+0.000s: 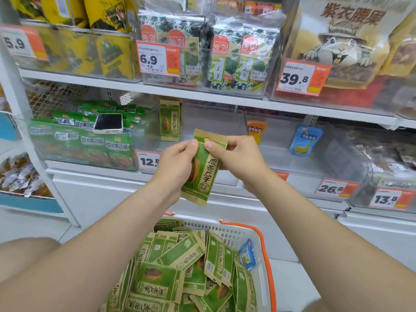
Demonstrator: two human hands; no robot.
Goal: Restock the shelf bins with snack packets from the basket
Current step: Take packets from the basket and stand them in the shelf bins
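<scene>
A green and tan seed packet [203,174] is held upright in front of the shelf. My left hand [177,163] grips its left edge and my right hand [238,158] pinches its top right. Behind it stands a clear shelf bin [216,122] with one matching packet [170,122] upright at its left side. Below, a white basket [238,233] with orange handles holds several of the same green packets [180,273] and a blue packet [247,254].
The bin to the left is full of green snack bags [83,140] with a phone [108,123] lying on top. To the right, bins hold an orange packet [256,130] and a blue packet [305,140]. Seaweed packs [236,61] fill the shelf above.
</scene>
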